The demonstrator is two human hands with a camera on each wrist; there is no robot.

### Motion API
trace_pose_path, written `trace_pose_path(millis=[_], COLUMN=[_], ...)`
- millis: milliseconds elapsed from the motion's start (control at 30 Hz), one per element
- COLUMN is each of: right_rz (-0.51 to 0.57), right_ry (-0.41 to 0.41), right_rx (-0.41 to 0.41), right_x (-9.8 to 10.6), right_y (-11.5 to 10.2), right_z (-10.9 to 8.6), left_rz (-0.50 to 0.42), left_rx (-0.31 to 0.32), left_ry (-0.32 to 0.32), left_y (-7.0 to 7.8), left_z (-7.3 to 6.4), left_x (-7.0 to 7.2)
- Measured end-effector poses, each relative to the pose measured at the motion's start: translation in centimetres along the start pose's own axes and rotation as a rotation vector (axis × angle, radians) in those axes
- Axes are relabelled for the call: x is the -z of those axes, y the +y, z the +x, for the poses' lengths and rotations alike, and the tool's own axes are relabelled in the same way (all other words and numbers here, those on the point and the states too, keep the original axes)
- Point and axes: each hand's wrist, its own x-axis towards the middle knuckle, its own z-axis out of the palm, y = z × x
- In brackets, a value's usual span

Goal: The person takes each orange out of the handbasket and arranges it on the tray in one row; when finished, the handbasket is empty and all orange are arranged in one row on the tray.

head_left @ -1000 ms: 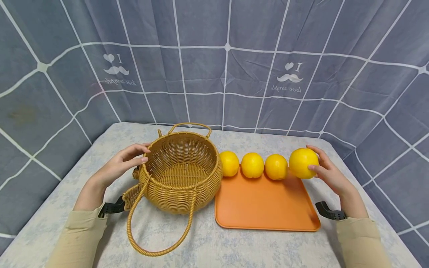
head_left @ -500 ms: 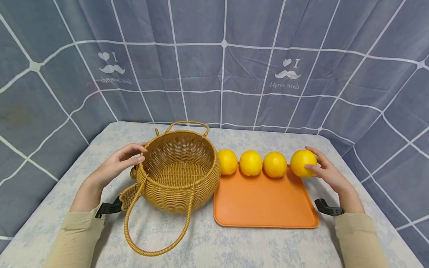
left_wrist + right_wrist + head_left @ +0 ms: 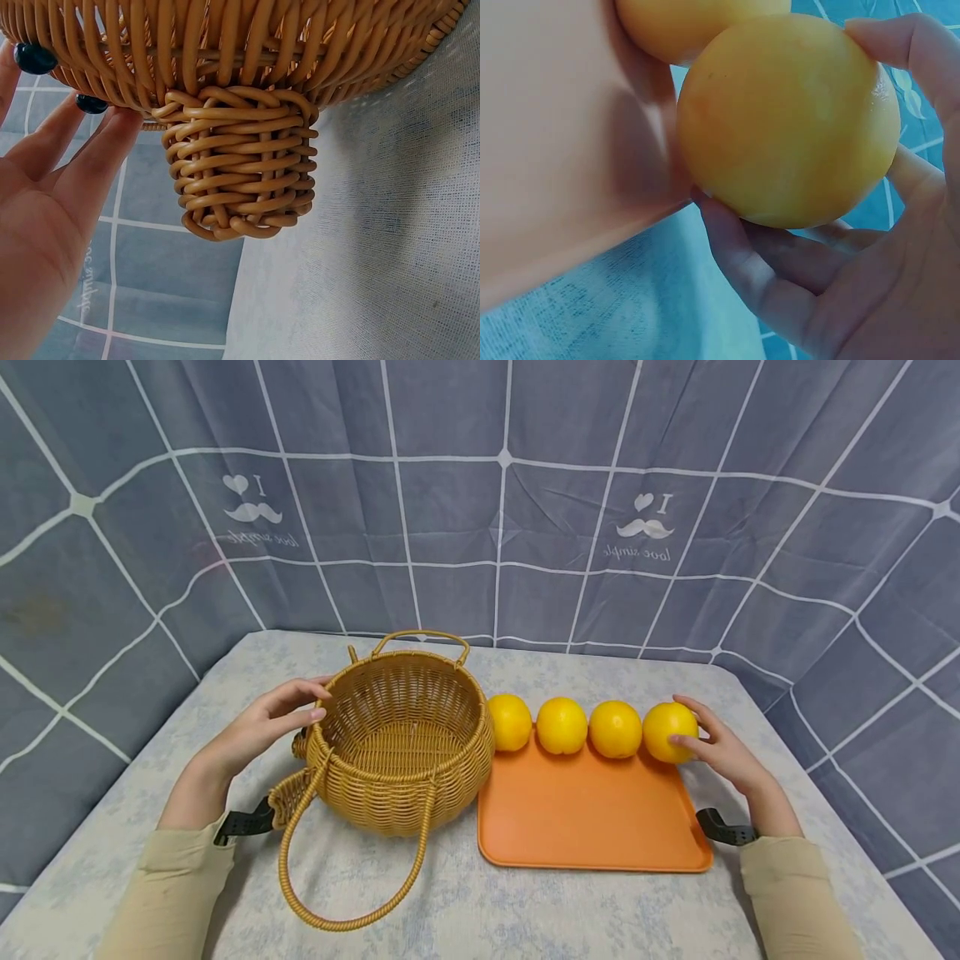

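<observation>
My right hand (image 3: 727,750) holds an orange (image 3: 670,732) at the back right corner of the orange tray (image 3: 592,818). In the right wrist view, thumb and fingers curl about this fruit, close beside another orange (image 3: 697,26). Three more oranges, the nearest one (image 3: 615,729) among them, line the tray's back edge. My left hand (image 3: 258,727) rests at the left rim of a round wicker basket (image 3: 405,797), whose inside shows bare weave. In the left wrist view, its fingers lie fairly straight against the basket's outer side, near dark round beads (image 3: 35,58).
A long looped handle (image 3: 352,922) hangs toward me from the basket's front; another handle (image 3: 420,633) stands at its back. The leftmost orange (image 3: 510,723) sits right beside the basket. A patterned cloth (image 3: 540,914) covers the table, and a grey-blue checked curtain (image 3: 450,510) surrounds its far sides.
My right hand has brought its orange slightly left and down, closer to the row of fruit. The left hand keeps its place at the basket's rim.
</observation>
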Motion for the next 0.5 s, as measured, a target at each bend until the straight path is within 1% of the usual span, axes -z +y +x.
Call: trace_pose_path(millis=[200, 500], right_rz=[0.014, 0.055], right_ry=[0.001, -0.023], right_rx=[-0.003, 0.005], right_x=[-0.24, -0.72], right_y=[0.09, 0.37], right_z=[0.22, 0.31], left_rz=[-0.012, -0.020], left_rx=[0.013, -0.004], left_ry=[0.001, 0.001], left_y=[0.22, 0.14], left_z=[-0.04, -0.06], left_x=[0.02, -0.05])
